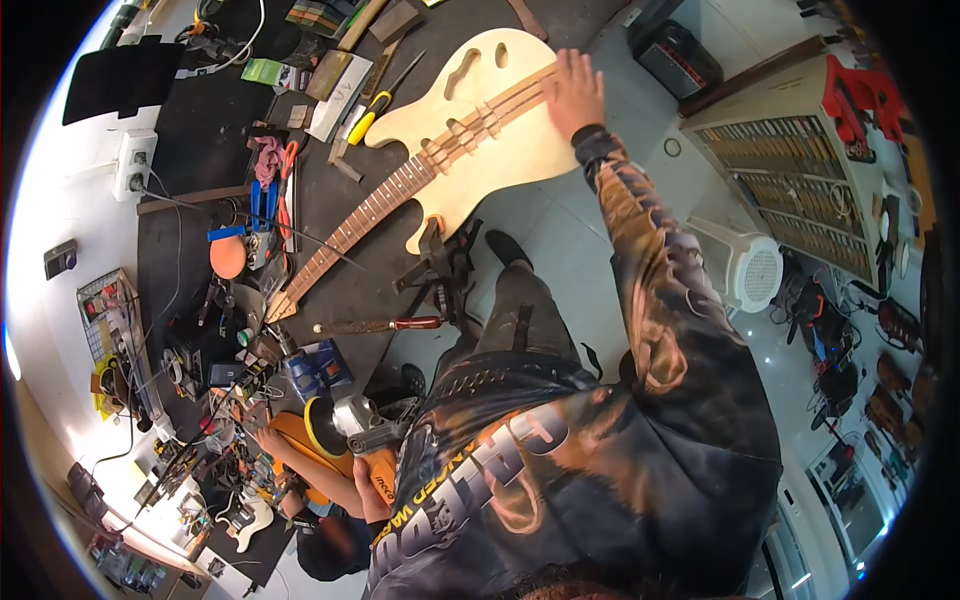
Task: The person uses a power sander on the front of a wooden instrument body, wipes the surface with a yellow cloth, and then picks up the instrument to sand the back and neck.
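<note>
A pale, unfinished electric guitar [520, 150] lies on the dark bench, its body toward me and its long brown fretted neck reaching lower left. Brown strips run along the middle of the body, which has cut-out cavities. My right hand [577, 95] rests flat on the body's far right edge, fingers stretched out. Low at my left side, my left hand [368, 488] is wrapped round the orange body of a power polisher [380, 468]. The tool's grey head and yellow-rimmed pad point up and left, apart from the guitar. My sleeve and torso hide much of that hand.
A black clamp [435, 262] sits by the guitar's lower edge, near a red-handled file [400, 325]. A yellow-handled screwdriver [370, 118], red-handled pliers [287, 190] and an orange disc [228, 257] lie on the bench. A co-worker's arm [310, 465] shows lower left. A white fan [755, 272] stands right.
</note>
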Demonstrator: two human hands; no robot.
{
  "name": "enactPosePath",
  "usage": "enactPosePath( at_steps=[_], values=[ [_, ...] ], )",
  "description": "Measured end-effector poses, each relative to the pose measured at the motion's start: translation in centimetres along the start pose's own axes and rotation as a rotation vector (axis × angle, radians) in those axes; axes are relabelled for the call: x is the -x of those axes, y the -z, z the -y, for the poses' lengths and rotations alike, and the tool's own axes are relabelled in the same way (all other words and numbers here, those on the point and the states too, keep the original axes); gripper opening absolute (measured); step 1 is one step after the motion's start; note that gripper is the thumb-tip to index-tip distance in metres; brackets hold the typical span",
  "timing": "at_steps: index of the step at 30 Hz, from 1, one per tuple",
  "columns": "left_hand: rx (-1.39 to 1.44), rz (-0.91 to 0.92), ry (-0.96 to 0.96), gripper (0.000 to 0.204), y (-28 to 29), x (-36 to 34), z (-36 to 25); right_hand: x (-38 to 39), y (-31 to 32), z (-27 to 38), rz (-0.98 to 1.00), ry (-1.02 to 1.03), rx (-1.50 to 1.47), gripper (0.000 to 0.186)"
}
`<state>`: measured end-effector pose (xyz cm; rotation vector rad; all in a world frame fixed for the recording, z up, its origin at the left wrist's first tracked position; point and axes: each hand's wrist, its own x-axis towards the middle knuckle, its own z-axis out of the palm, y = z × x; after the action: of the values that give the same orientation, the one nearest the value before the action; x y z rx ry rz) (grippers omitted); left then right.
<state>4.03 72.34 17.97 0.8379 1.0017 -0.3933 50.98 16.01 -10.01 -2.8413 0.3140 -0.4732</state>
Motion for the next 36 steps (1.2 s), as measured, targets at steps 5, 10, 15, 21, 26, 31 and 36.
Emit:
enactPosePath(
  at_steps=[5,10,15,21,26,31,36],
  values=[
    [0.031,-0.033,-0.008,0.068,-0.8,0.4,0.2,0.2,-0.7,1.2,-0.073,-0.084,0.023,0.074],
    [0.058,-0.021,-0.022,0.067,-1.0,-0.1,0.4,10.4,3.8,8.2,0.124,0.147,0.006,0.08],
    [0.083,-0.021,-0.038,0.067,-0.6,-0.1,0.7,9.8,4.4,7.0,0.171,0.258,-0.088,0.078],
    [0.09,-0.021,-0.021,0.067,0.2,0.5,1.0,-0.3,0.3,0.3,0.014,0.063,0.068,0.076],
    [0.098,0.009,-0.026,0.067,1.6,-0.3,1.7,4.7,1.1,4.7,-0.035,0.144,0.076,0.074],
    [0.074,0.111,-0.047,0.067,4.7,-1.5,1.4,15.7,5.4,8.6,0.1,0.241,-0.1,0.074],
    [-0.004,0.255,-0.038,0.067,8.5,-2.9,0.9,30.3,5.6,7.2,0.906,-0.039,-0.14,0.048]
  ],
)
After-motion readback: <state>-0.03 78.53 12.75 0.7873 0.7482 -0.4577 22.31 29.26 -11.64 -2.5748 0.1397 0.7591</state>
